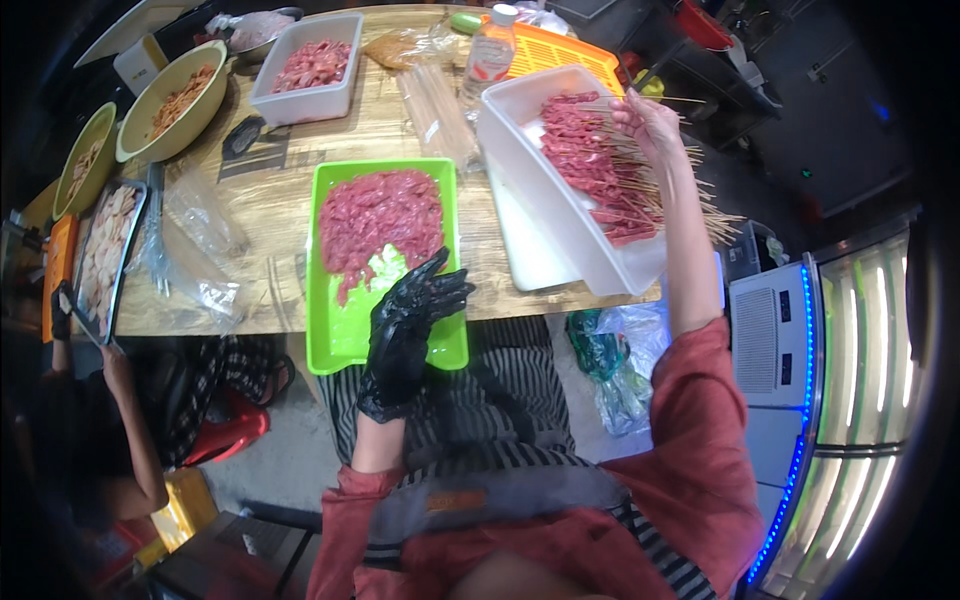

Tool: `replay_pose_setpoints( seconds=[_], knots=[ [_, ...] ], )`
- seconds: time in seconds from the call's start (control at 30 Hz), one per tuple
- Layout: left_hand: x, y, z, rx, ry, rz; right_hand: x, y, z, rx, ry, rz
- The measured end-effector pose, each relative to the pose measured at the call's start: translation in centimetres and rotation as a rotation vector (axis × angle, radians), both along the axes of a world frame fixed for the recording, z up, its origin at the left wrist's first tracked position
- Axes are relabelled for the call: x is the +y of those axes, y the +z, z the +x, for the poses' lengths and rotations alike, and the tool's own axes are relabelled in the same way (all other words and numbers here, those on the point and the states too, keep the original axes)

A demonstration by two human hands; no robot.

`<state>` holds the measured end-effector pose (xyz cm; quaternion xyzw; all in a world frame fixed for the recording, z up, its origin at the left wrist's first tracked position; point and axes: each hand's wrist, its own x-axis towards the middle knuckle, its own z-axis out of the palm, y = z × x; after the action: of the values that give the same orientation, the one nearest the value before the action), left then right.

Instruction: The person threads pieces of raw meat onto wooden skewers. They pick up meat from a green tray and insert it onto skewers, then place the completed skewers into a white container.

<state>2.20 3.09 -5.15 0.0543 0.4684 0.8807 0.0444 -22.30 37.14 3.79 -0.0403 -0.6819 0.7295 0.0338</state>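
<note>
My left hand [409, 330], in a wet black glove, is over the near right part of a green plastic tray [330, 330], fingers extended and apart, with nothing seen in it. Raw sliced meat [382, 217] fills the tray's far part. My bare right hand [646, 124] is at the far right end of a long translucent plastic tub [555, 202], its fingers closed on the stick of a meat skewer [574, 97]. Many more skewers of raw meat [577, 157] lie below it in the tub, their sticks poking out over the right rim.
A white cutting board [525, 247] lies under the tub. Packed bamboo skewers [435, 112], a plastic bottle [491, 56] and an orange basket [562, 52] stand beyond. Further left are a tub of meat chunks [307, 75] and yellow bowls [176, 105]. A co-worker's gloved hand [61, 311] is far left.
</note>
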Motion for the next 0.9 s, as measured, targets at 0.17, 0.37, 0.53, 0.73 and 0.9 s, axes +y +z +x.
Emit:
replay_pose_setpoints(
  seconds=[0.17, 0.37, 0.53, 0.73, 0.9],
  knots=[
    [-4.8, -0.7, 2.8, -0.112, 0.260, -0.043, -4.1, -0.3, 5.3, 0.044, 0.231, 0.109],
    [-7.1, -1.0, 2.7, 0.008, 0.356, -0.189, -17.5, -4.7, 11.8, 0.397, 0.368, 0.893],
    [-6.4, -1.1, 2.6, -0.039, 0.477, -0.479, -19.3, -12.3, 5.0, 0.375, 0.289, 1.322],
    [-6.9, -1.7, -1.0, 0.358, 0.489, -1.265, -19.0, -13.0, 4.0, 0.468, 0.263, 1.367],
    [-3.9, -2.9, -7.5, 0.702, 0.413, -1.572, -18.6, -8.9, 11.4, 0.406, 0.205, 1.281]
  ],
)
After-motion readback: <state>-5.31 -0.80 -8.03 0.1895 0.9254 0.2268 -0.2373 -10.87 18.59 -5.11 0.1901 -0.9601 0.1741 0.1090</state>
